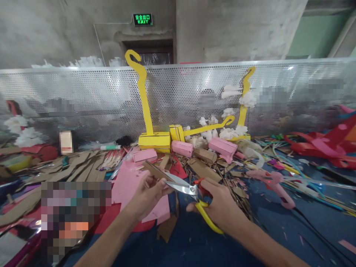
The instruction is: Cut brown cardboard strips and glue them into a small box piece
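Note:
In the middle of the head view, my right hand [219, 202] grips a pair of scissors [183, 188] with one yellow and one red handle. The blades point left and are spread apart. My left hand [150, 194] pinches a narrow strip of brown cardboard [154, 170], which reaches the blades near its lower end. Whether the blades touch it I cannot tell. Below my left hand lie sheets of pink paper [126, 185] and red paper [139, 225]. Pink paper-covered blocks [182, 148] sit just beyond my hands.
Yellow hook-topped stands [144, 100] rise near a perforated metal panel [178, 96]. A pink glue gun [275, 181] with a black cord lies right. Cardboard strips [83, 167] are piled left, red ribbon [314, 144] at far right. Scraps cover the blue table [194, 244].

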Motion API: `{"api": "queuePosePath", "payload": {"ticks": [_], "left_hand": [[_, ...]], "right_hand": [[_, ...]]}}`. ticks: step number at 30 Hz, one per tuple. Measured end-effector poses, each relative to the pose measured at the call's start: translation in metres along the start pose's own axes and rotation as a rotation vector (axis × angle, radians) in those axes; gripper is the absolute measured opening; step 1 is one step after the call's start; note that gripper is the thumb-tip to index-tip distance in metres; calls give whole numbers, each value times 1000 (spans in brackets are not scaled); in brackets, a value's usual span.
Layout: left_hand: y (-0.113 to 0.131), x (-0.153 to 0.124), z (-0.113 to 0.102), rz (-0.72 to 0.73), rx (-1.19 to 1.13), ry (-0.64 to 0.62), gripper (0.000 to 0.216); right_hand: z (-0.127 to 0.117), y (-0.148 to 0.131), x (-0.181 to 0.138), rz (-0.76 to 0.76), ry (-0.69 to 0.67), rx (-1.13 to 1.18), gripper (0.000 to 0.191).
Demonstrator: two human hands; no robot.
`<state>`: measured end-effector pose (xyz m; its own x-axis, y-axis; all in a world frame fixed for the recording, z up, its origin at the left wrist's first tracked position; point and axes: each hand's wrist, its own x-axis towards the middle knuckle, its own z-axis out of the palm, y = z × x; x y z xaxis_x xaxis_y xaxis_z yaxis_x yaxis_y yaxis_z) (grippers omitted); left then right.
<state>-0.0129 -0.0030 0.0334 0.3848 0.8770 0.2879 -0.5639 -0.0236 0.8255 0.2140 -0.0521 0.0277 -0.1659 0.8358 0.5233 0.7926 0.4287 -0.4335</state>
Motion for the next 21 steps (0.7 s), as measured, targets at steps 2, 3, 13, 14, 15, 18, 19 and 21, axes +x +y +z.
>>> {"api": "queuePosePath", "payload": {"ticks": [2, 3, 13, 14, 15, 18, 19, 21], "left_hand": [[-2, -1, -1, -10, -15, -9, 20], [-4, -1, -1, -14, -22, -11, 21], [-1, 4, -4, 41, 31, -57, 16], [0, 3, -5, 45, 46, -70, 17], [0, 3, -5, 45, 67, -81, 19], [0, 1, -7, 36, 127, -92, 19], [0, 0, -7, 34, 136, -91, 17], [-1, 0, -7, 34, 128, -88, 16]], "right_hand": [[1, 2, 0, 2, -19, 23, 53], [2, 2, -1, 5, -33, 31, 53], [-7, -9, 1, 20, -65, -69, 35], [-8, -10, 1, 18, -65, -73, 34], [-8, -10, 0, 17, -64, -75, 34], [-4, -10, -2, 7, -60, -73, 35], [-3, -9, -2, 2, -57, -71, 37], [0, -7, -3, -5, -48, -64, 41]]}}
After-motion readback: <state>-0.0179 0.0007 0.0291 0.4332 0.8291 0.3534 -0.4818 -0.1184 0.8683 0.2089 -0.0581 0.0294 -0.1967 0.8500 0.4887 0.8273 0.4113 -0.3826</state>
